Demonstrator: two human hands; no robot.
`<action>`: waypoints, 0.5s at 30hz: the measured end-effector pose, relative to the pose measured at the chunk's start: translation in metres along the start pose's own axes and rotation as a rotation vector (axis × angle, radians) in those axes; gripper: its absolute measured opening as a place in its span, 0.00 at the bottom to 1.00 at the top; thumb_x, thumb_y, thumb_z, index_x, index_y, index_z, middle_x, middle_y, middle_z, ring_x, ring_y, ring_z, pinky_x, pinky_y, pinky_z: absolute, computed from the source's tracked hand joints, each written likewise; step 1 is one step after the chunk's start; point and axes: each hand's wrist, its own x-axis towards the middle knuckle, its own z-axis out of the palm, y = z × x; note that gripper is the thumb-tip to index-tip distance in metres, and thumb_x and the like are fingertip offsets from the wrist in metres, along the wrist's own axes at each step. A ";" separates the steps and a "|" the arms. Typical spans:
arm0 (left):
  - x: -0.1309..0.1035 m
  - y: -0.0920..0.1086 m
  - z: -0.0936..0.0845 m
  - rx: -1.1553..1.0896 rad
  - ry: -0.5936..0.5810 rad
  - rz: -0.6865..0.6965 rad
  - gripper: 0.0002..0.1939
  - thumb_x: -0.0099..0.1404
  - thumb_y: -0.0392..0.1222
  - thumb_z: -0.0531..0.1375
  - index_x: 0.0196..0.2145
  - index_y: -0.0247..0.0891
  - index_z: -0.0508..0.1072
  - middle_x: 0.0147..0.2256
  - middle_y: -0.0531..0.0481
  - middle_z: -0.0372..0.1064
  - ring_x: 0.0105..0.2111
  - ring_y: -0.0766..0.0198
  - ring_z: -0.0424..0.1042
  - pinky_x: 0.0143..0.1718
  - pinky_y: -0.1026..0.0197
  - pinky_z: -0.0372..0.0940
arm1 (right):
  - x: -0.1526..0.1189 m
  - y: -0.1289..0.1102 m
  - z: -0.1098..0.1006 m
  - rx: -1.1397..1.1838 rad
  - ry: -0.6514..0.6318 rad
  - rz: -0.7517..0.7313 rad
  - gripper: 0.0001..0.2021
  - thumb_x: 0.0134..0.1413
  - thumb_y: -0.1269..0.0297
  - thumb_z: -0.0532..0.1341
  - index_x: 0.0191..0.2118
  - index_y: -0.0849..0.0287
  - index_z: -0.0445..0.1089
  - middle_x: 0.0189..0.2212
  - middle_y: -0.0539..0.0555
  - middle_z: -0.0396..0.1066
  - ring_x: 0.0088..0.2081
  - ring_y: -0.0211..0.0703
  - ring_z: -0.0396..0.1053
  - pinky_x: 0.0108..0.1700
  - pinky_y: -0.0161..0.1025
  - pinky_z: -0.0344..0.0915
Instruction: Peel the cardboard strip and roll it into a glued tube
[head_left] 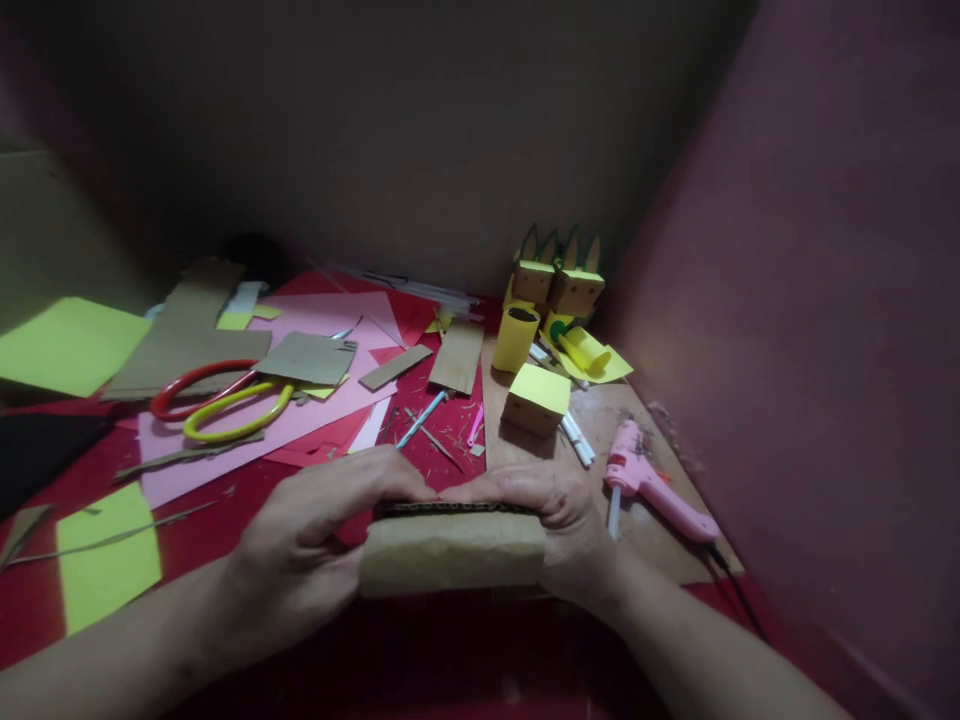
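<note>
Uneven pressure from either side could make the piece of cardboard [454, 556] buckle, or crush the corrugations along its upper edge. If the right forearm [697, 632] swings outward, it could knock the pink glue gun [631, 465], which lies beyond the cardboard to its right, or snag its cord [739, 592]; whether the gun is hot, I cannot tell. A forward push might topple the yellow-topped box [537, 396], just beyond the cardboard and slightly right of it.

The cardboard sits directly between both hands, near the person. The left hand [300, 540] grips its left end and the right hand [581, 535] its right end; the fingers underneath are hidden.
</note>
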 end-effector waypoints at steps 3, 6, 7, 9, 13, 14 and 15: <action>0.003 0.000 0.003 -0.057 0.008 -0.035 0.06 0.63 0.32 0.57 0.35 0.41 0.70 0.29 0.53 0.70 0.27 0.68 0.71 0.29 0.69 0.65 | -0.002 0.000 0.002 -0.011 -0.005 -0.016 0.14 0.46 0.75 0.67 0.42 0.63 0.78 0.34 0.58 0.80 0.34 0.42 0.77 0.35 0.33 0.71; 0.004 0.000 0.005 -0.078 0.007 -0.055 0.05 0.64 0.33 0.57 0.33 0.40 0.71 0.27 0.54 0.69 0.25 0.69 0.70 0.27 0.69 0.64 | -0.003 0.002 0.004 -0.012 -0.013 -0.027 0.14 0.47 0.75 0.66 0.43 0.64 0.77 0.34 0.58 0.79 0.33 0.41 0.77 0.35 0.33 0.71; 0.003 -0.001 0.004 -0.082 0.007 -0.060 0.05 0.64 0.34 0.57 0.33 0.40 0.72 0.27 0.54 0.69 0.25 0.69 0.70 0.27 0.69 0.63 | -0.004 0.003 0.004 -0.011 -0.014 -0.029 0.14 0.48 0.75 0.65 0.43 0.63 0.77 0.35 0.58 0.79 0.34 0.41 0.77 0.36 0.33 0.71; 0.002 -0.001 0.004 -0.077 0.004 -0.061 0.05 0.64 0.34 0.57 0.33 0.41 0.72 0.27 0.53 0.69 0.25 0.68 0.70 0.27 0.68 0.63 | -0.004 0.004 0.004 -0.020 -0.019 -0.030 0.15 0.47 0.76 0.65 0.44 0.61 0.77 0.37 0.57 0.79 0.36 0.41 0.77 0.38 0.34 0.71; 0.000 -0.002 0.002 -0.030 0.036 -0.022 0.07 0.64 0.32 0.56 0.34 0.41 0.73 0.28 0.52 0.71 0.27 0.66 0.70 0.29 0.67 0.64 | -0.002 0.004 0.001 -0.024 -0.053 0.029 0.18 0.47 0.76 0.65 0.46 0.59 0.76 0.40 0.55 0.79 0.39 0.42 0.77 0.41 0.33 0.71; 0.000 -0.002 0.001 -0.020 0.052 -0.007 0.08 0.63 0.32 0.56 0.35 0.41 0.73 0.29 0.51 0.71 0.27 0.66 0.71 0.30 0.66 0.64 | -0.001 0.004 0.000 -0.035 -0.067 0.042 0.19 0.46 0.75 0.66 0.47 0.59 0.75 0.39 0.55 0.79 0.39 0.42 0.77 0.40 0.33 0.71; 0.000 -0.001 0.001 -0.015 0.068 0.005 0.07 0.63 0.32 0.57 0.35 0.41 0.74 0.29 0.51 0.72 0.27 0.66 0.71 0.30 0.66 0.65 | 0.000 0.003 -0.001 -0.054 -0.077 0.058 0.20 0.45 0.75 0.66 0.48 0.60 0.75 0.39 0.55 0.79 0.38 0.42 0.77 0.39 0.33 0.72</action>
